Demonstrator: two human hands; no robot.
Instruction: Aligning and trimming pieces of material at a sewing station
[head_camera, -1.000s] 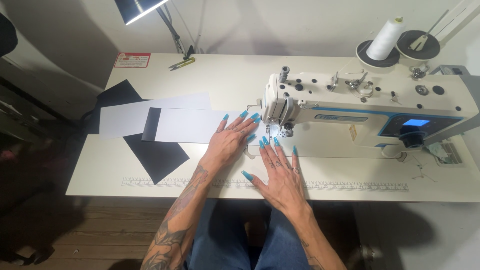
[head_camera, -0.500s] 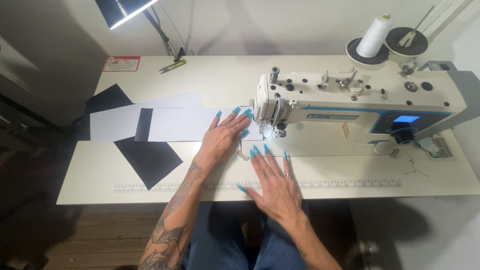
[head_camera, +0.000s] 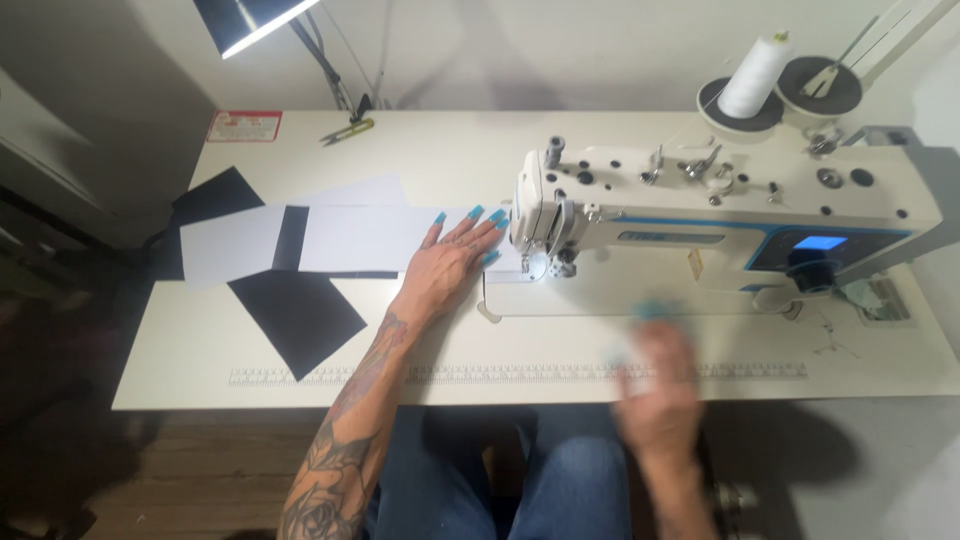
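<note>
Under the left hand (head_camera: 447, 268) (flat) lies white fabric (head_camera: 360, 238).

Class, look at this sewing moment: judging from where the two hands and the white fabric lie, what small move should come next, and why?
Probably bring the right hand back onto the white fabric near the needle. Only the left hand lies flat on the piece beside the sewing machine; the right is blurred, off the cloth, near the table's front edge. Two hands likely guide the fabric straighter.
</note>
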